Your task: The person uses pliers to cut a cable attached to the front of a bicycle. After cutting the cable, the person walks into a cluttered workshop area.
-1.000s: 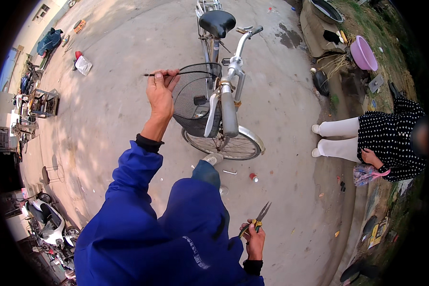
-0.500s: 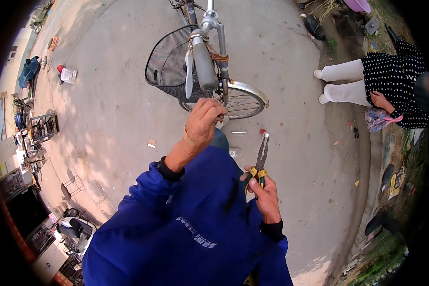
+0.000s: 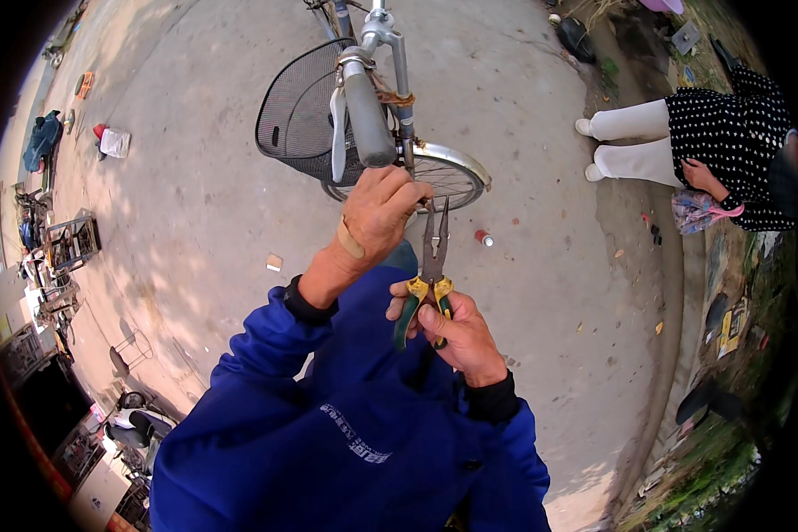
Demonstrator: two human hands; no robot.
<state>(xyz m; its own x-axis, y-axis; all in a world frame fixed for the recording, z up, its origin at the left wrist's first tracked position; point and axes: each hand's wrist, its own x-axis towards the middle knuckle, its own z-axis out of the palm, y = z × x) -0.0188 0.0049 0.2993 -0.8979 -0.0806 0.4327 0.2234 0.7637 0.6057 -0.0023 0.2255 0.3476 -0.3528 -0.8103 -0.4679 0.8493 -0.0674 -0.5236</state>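
I see my left hand raised in front of me, fingers curled in and closed just below the grey handlebar grip of the bicycle; whatever it pinches is hidden under the knuckles, so I cannot tell what it has hold of. A tan plaster sits across the back of that hand near the wrist. My right hand is lower and closer to my chest, wrapped firmly around the green and yellow handles of a pair of long-nose pliers. The pliers stand almost upright, their two thin tips a little apart and pointing up beside the fingers of the left hand, close to the chrome mudguard over the front wheel. The black wire basket hangs on the left of the handlebar stem. Both my sleeves are bright blue. On the concrete ground a small red and white can lies just right of the wheel. Well off to the right stands another person in a black dotted top and white trousers, holding a small bag
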